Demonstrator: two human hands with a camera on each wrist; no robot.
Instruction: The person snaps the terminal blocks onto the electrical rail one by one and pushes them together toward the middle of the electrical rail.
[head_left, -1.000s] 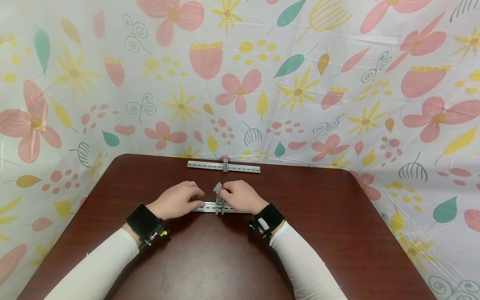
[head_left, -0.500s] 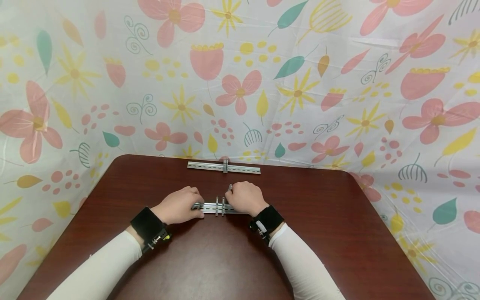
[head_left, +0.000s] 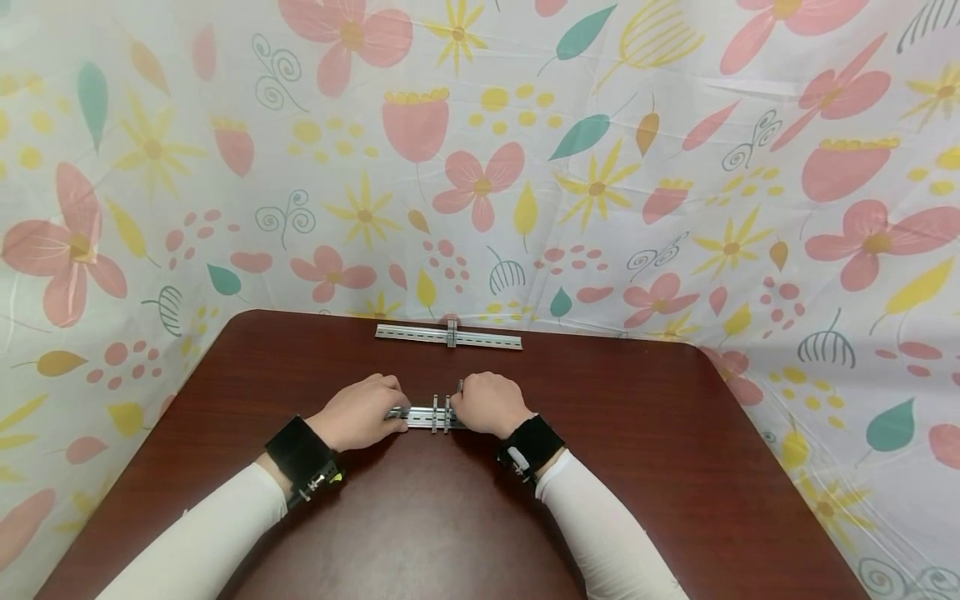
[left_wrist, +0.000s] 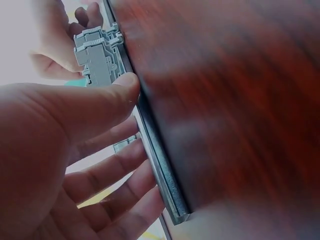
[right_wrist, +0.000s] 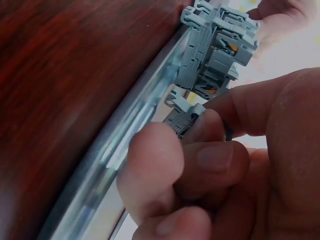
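Observation:
A slotted metal DIN rail [head_left: 420,419] lies across the middle of the table, with two grey terminal blocks [head_left: 441,413] standing on it side by side. My left hand [head_left: 363,412] grips the rail's left part; in the left wrist view its thumb [left_wrist: 117,95] presses the near edge and the fingers lie along the far side. My right hand [head_left: 491,404] pinches another grey terminal block [right_wrist: 179,116] at the rail, just right of the mounted pair. Fingers hide most of that block, and whether it sits on the rail I cannot tell.
Toward the table's back edge lies a second DIN rail [head_left: 408,333], with grey terminal blocks [head_left: 452,332] near its middle. Behind the dark red-brown table [head_left: 637,467] hangs a flowered cloth [head_left: 480,125].
My right hand has brought its terminal block from above the mounted pair down to the right of them and turned it. My left hand has closed round the rail's left part.

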